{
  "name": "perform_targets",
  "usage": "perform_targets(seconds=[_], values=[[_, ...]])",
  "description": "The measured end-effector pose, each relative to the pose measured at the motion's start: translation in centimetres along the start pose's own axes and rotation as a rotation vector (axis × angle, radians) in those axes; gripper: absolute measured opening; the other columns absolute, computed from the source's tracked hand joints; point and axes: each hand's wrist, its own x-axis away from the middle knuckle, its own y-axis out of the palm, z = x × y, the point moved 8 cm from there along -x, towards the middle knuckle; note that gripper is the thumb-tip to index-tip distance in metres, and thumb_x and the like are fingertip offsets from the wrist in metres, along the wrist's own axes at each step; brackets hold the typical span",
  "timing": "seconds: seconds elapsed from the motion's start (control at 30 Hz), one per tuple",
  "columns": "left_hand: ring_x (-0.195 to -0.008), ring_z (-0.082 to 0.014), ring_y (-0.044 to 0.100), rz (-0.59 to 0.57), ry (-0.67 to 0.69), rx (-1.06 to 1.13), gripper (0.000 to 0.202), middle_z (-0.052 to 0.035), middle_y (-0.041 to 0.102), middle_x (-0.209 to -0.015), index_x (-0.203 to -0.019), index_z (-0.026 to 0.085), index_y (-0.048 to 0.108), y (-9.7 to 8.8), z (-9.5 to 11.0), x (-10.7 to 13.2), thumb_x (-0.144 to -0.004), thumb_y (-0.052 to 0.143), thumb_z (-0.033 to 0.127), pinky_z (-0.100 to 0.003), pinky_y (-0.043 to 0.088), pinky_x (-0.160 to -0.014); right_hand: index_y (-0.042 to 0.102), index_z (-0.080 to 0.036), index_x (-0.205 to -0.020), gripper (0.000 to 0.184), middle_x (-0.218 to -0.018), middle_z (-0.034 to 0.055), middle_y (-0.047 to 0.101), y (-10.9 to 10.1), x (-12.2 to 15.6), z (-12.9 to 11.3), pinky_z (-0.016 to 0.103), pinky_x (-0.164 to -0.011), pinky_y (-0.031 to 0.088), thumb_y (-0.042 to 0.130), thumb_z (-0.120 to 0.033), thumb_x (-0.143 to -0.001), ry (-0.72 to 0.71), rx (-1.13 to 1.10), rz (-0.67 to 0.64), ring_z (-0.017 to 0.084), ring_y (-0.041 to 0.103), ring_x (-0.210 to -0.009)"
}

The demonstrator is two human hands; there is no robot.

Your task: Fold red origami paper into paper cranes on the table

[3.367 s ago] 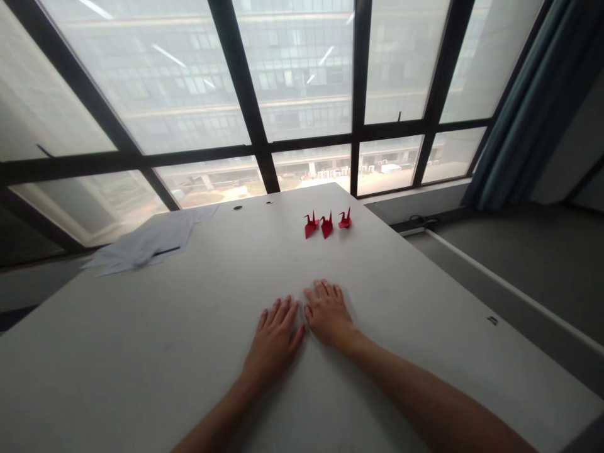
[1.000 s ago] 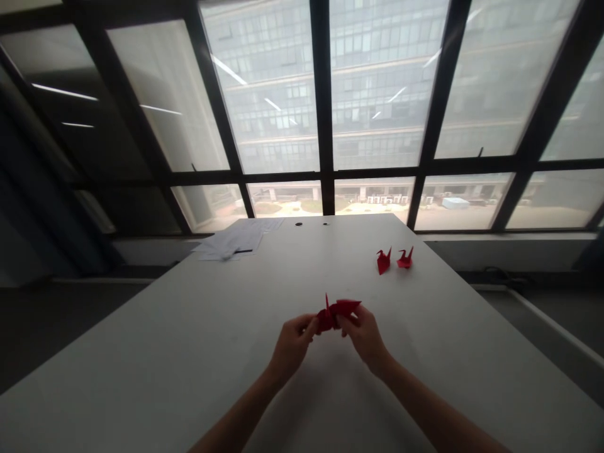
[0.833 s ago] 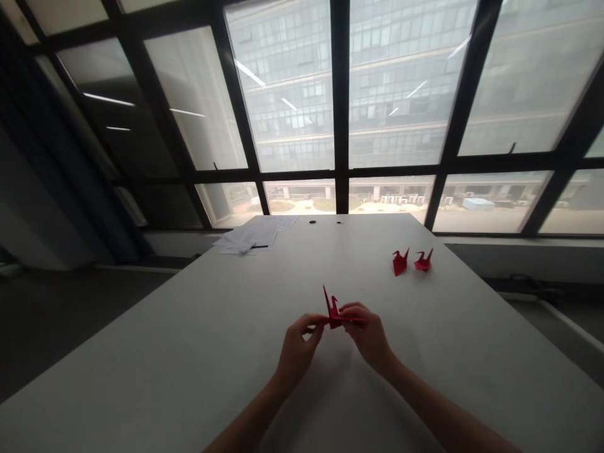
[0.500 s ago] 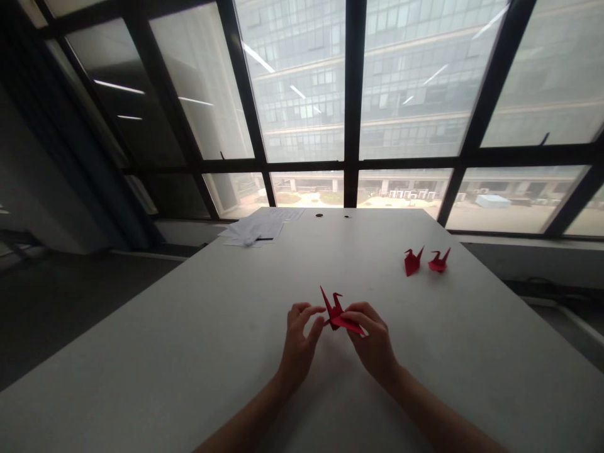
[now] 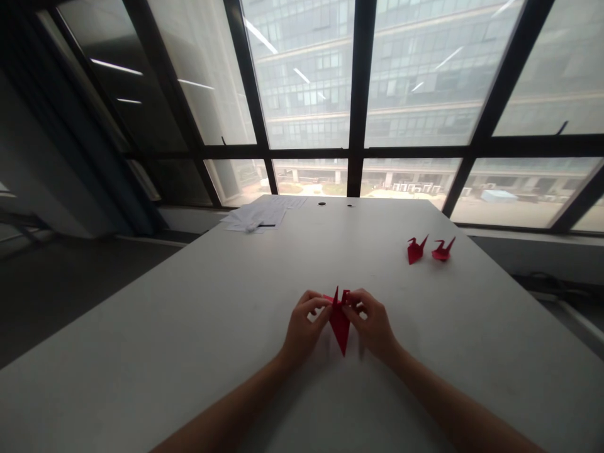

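Observation:
A red origami crane (image 5: 340, 327) is held between my two hands above the near middle of the table. One of its wings points down towards me, and its neck and tail stick up. My left hand (image 5: 304, 324) pinches its left side between thumb and fingers. On the other side, my right hand (image 5: 371, 322) grips it close to the bent head. Fingers partly cover the crane's body. Two more red paper cranes, one on the left (image 5: 416, 250) and one on the right (image 5: 443, 250), stand side by side farther back on the right.
The white table (image 5: 212, 321) stretches to the window wall. Loose papers (image 5: 255, 214) with a dark pen-like object (image 5: 267, 225) lie at its far left. Two small dark round fittings (image 5: 321, 204) sit near the far edge. A dark blue curtain (image 5: 80, 138) hangs at left.
The crane has been turned so a wing now points down towards me. My left hand, looser before, has closed on it, and my right hand has shifted to the head end. The view has tilted slightly.

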Motion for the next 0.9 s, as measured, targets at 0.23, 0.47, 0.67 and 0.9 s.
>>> perform_targets(seconds=[0.23,0.47,0.67,0.9], values=[[-0.095,-0.0189,0.057,0.002,0.08,-0.014,0.01,-0.0047,0.059,-0.099,-0.094,0.022,0.073,-0.1,1.1,0.2,-0.084,0.07,0.025,-0.028,0.045,-0.078,0.069,-0.02,-0.077,0.004,-0.088,0.0025,0.061,0.3,0.1,-0.9,0.025,-0.06,0.045,0.07,-0.02,-0.08,-0.056,-0.022,-0.038,0.013,0.054,-0.07],[-0.085,-0.0168,0.058,0.068,0.035,-0.008,0.011,-0.0043,0.06,-0.092,-0.079,0.019,0.07,-0.8,0.7,0.2,-0.084,0.071,0.029,-0.026,0.045,-0.072,0.071,-0.021,-0.079,0.007,-0.092,0.0039,0.063,0.6,0.1,0.4,0.026,-0.062,0.047,0.076,-0.026,-0.077,0.035,-0.164,-0.044,0.016,0.06,-0.076],[-0.077,-0.0155,0.062,0.11,-0.113,0.108,0.017,-0.0027,0.065,-0.083,-0.082,0.017,0.064,-1.0,-1.4,0.1,-0.087,0.067,0.033,-0.025,0.047,-0.067,0.072,-0.021,-0.08,0.012,-0.089,0.003,0.067,-0.2,-0.4,2.0,0.029,-0.076,0.049,0.079,-0.029,-0.075,0.186,-0.435,0.023,0.018,0.06,-0.084],[-0.084,-0.02,0.067,-0.013,-0.214,0.2,0.019,-0.0074,0.07,-0.091,-0.083,0.016,0.069,0.0,-2.2,0.3,-0.082,0.073,0.036,-0.029,0.052,-0.073,0.074,-0.022,-0.083,0.026,-0.087,0.0011,0.071,-0.4,-0.3,4.7,0.031,-0.081,0.053,0.088,-0.035,-0.065,0.398,-0.763,0.131,0.016,0.064,-0.081]])
